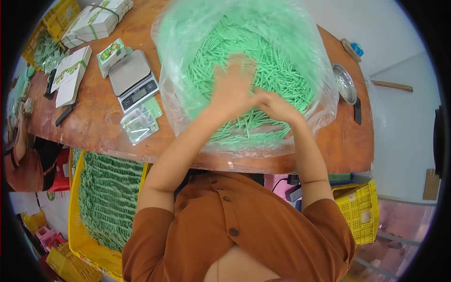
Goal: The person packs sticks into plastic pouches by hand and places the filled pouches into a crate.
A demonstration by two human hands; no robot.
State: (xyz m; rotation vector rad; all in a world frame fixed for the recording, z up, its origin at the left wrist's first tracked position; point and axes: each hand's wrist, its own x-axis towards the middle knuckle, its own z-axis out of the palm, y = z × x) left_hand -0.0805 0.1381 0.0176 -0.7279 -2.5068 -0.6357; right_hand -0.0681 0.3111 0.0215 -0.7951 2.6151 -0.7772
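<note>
A large clear plastic bag (324,110) lies wide on the table, filled with thin green sticks (282,75). Over the middle of the sticks is my left hand (232,89), smeared by motion. Its fingers point away from me, and whether anything is in them does not show. Close against its thumb side is my right hand (279,107), with fingers curled together toward the left hand. What the right fingers hold, if anything, is hidden. Both hands are above the bag's opening, near the loose sticks.
Left of the bag stand a digital scale (133,80), small printed plastic packets (139,124) and white boxes (73,75). A metal bowl (344,84) sits right. Below the table's left edge, a yellow crate (75,221) holds green packs. Another person (26,164) is far left.
</note>
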